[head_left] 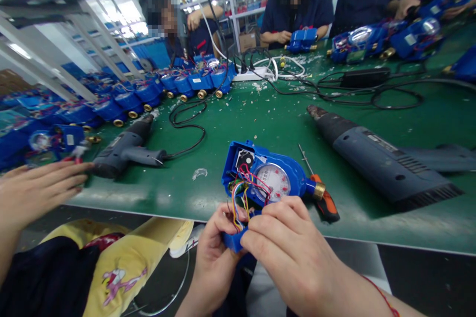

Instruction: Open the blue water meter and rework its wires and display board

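Note:
A blue water meter [295,163] with a round dial [273,182] and a brass end lies at the table's front edge, its housing open. Coloured wires [241,193] run from it down to a small blue plastic part [235,240] below the edge. My left hand [217,245] grips that blue part between thumb and fingers. My right hand [288,242] is closed over its right side, fingertips pressed on it near the wires; its fingers partly hide the part. Right of the meter lies a screwdriver [324,203] with an orange and black handle.
A large heat gun [379,153] lies to the right, another heat gun [130,146] to the left. Rows of blue meters [130,99] line the left. Cables and a power strip [251,74] lie behind. A co-worker's hand [44,188] reaches in at left; other people work opposite.

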The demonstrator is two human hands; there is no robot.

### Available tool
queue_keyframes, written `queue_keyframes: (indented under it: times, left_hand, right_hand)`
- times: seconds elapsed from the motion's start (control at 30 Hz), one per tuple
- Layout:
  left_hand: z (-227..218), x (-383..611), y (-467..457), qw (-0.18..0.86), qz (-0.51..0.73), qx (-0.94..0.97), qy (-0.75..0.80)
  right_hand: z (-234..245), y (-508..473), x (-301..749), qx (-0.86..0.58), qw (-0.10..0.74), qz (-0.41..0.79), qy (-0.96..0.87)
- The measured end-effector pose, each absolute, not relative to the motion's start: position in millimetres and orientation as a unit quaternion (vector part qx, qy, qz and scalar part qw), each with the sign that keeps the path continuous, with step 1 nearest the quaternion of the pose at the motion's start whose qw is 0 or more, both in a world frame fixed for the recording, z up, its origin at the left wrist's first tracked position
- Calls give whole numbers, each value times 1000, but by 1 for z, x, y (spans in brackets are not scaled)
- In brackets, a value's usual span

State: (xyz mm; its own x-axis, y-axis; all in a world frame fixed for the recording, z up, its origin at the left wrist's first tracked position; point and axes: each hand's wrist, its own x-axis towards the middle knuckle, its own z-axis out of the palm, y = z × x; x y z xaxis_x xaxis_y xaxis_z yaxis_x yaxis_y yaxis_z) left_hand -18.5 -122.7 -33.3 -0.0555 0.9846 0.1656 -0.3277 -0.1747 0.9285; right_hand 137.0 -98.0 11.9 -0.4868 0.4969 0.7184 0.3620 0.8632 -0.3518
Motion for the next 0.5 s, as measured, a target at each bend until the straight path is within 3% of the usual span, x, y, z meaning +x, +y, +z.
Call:
queue_keyframes:
  times: [0.1, 0.3, 0.5]
  left_hand:
    - [-33, -18, -122, 543, 635, 409, 366]
    - [-30, -14, -122, 596, 649, 335, 333]
    - [-34, -14, -125, 637, 641, 261, 340]
  right_hand:
    - [8, -99, 136, -263, 429, 74, -861]
    - [5, -100, 141, -289, 496, 90, -814]
    - [23, -95, 148, -293, 481, 101, -820]
